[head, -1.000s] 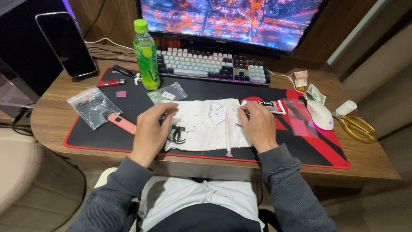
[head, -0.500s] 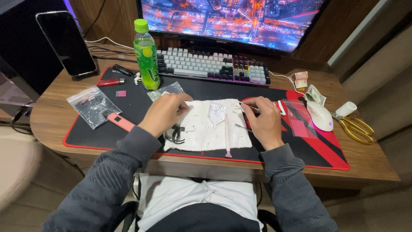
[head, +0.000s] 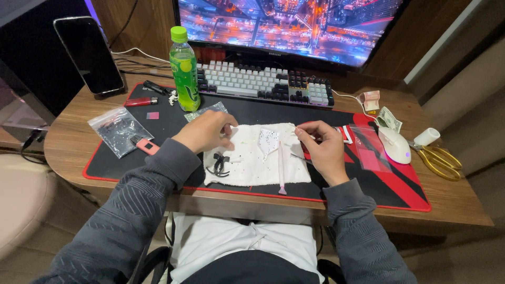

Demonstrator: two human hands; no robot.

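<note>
On the left of the surface (head: 73, 147) a clear zip bag (head: 118, 130) of tiny dark pieces lies unopened beside a pink tool (head: 144, 145). The left hand (head: 204, 131) rests curled at the white cloth's (head: 252, 158) upper left corner, fingertips pinched together; what they grip I cannot tell. Dark specks dot the cloth, a small black piece (head: 219, 164) too. The right hand (head: 323, 147) pinches something thin near the cloth's right edge. The work looks partway through.

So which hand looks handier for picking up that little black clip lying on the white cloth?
Probably the left hand. It rests at the cloth's upper left edge, just above the black clip. The right hand sits at the far right edge, fingers pinched together.
</note>
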